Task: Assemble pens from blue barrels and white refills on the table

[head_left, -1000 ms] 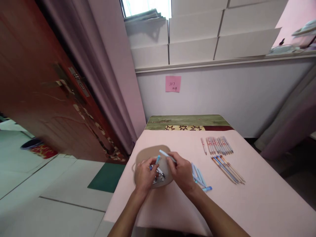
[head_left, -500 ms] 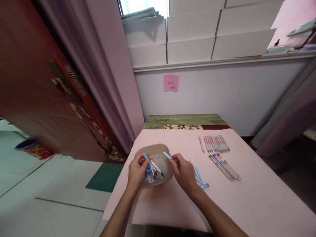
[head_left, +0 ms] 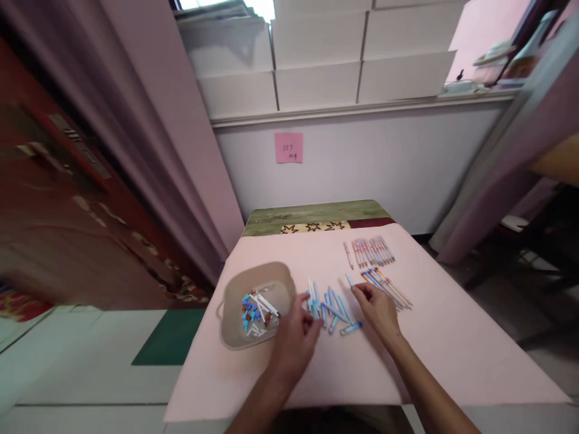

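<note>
My left hand (head_left: 296, 337) reaches over the pink tabletop, its thumb and fingers apart beside the left end of a loose pile of light blue pen parts (head_left: 335, 308). Whether the fingertips touch a part cannot be made out. In my right hand (head_left: 377, 308), thumb and fingertips pinch a slim light blue pen barrel (head_left: 349, 279), its end sticking out up and left. Left of my left hand stands a beige plastic basket (head_left: 284, 277). It holds white refills (head_left: 265, 305), small blue and brown pieces and short white bits.
A row of clear pens (head_left: 373, 252) lies at the back right, with one pen (head_left: 348, 255) apart on its left. Several blue and orange pens (head_left: 386, 286) lie in front of them. A pink note (head_left: 288, 148) is stuck on the wall behind the table (head_left: 452, 337).
My left hand has left the basket, without the blue-ended pen piece it held, and moved right to the blue pile. My right hand has moved right with the light blue barrel. The view turned right.
</note>
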`<state>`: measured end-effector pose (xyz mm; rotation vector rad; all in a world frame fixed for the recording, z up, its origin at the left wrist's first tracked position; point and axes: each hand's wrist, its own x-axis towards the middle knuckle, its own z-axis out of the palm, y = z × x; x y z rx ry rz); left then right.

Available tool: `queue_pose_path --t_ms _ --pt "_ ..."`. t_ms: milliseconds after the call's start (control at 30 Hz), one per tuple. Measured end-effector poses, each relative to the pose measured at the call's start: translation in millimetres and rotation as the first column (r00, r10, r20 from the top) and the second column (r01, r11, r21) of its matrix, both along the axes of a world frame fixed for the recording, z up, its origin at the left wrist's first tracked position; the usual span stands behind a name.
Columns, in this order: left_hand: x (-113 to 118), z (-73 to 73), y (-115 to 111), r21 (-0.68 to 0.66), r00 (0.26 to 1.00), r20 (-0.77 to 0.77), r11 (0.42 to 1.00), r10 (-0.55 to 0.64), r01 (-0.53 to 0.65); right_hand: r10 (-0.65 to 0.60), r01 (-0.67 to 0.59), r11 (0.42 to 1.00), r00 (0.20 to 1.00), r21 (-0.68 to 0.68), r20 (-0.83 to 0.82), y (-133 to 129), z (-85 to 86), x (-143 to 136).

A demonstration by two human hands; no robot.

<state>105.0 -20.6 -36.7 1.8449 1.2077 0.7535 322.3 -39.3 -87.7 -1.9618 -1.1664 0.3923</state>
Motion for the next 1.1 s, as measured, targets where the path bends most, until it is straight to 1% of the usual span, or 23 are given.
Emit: queue_pose_path --t_ms 67,133,167,267,300,367,467,533,567,600,667,733,800,967,1033,1100 --pt "26.7 -16.5 -11.4 0.019 0.989 -0.111 0.995 -0.099 0.102 -0.038 0.048 0.991 0.996 -0.121 0.083 -9.1 -7.9 12.5" --pt "46.2 -32.4 -15.3 0.042 0.971 -0.2 0.989 -0.131 0.142 -0.031 0.054 0.983 0.991 -0.174 0.133 -15.1 -12.6 15.5" --pt "52.8 -38.9 -15.2 0.058 0.963 -0.233 0.987 -0.135 0.152 -0.006 0.033 0.983 0.99 -0.18 0.144 -16.5 -14.1 14.6" --pt "62.6 -51.4 -14.9 0.134 0.942 -0.315 0.976 -0.12 0.169 0.09 -0.068 0.985 0.986 -0.157 0.141 -16.3 -17.2 10.5" --pt "63.7 -53.6 -16.1 0.168 0.933 -0.343 0.97 -0.11 0.177 0.105 -0.084 0.985 0.985 -0.15 0.135 -15.4 -18.0 10.4" --pt "65.0 -56.7 -20.6 0.236 0.913 -0.395 0.949 -0.103 0.209 0.089 -0.071 0.988 0.987 -0.137 0.134 -14.0 -19.3 14.0" --pt "68.0 -62.4 -26.6 0.325 0.875 -0.459 0.887 -0.155 0.328 -0.003 0.03 0.992 0.978 -0.123 0.209 -13.5 -19.0 29.7" --pt "70.7 -68.5 -26.1 0.387 0.842 -0.51 0.828 -0.173 0.405 -0.081 0.131 0.982 0.942 -0.137 0.325 -13.7 -17.0 43.9" --pt "71.8 -72.0 -24.1 0.42 0.827 -0.537 0.798 -0.166 0.433 -0.103 0.179 0.97 0.917 -0.165 0.386 -13.5 -15.7 50.6" --pt "72.5 -75.6 -21.2 0.451 0.814 -0.562 0.769 -0.149 0.453 -0.105 0.214 0.955 0.892 -0.207 0.439 -13.0 -14.4 56.5" --pt "72.5 -81.7 -14.0 0.503 0.796 -0.596 0.724 -0.105 0.472 -0.051 0.235 0.922 0.86 -0.307 0.507 -11.1 -12.5 64.1" --pt "70.6 -84.9 -7.8 0.532 0.791 -0.608 0.705 -0.066 0.469 0.027 0.215 0.899 0.843 -0.382 0.537 -8.5 -12.2 66.0" --pt "68.1 -84.8 -4.9 0.543 0.798 -0.601 0.708 -0.047 0.451 0.072 0.202 0.886 0.829 -0.418 0.554 -6.2 -13.3 64.2" --pt "62.7 -77.8 -10.5 0.545 0.83 -0.555 0.726 -0.062 0.42 0.113 0.21 0.869 0.796 -0.447 0.594 -2.8 -15.2 62.0" --pt "58.0 -75.9 -12.6 0.586 0.844 -0.534 0.697 -0.05 0.412 0.124 0.21 0.868 0.786 -0.45 0.606 -1.4 -14.5 63.6" --pt "49.2 -75.0 -12.8 0.673 0.864 -0.503 0.626 -0.002 0.393 0.135 0.201 0.871 0.779 -0.448 0.613 0.2 -13.6 64.5"
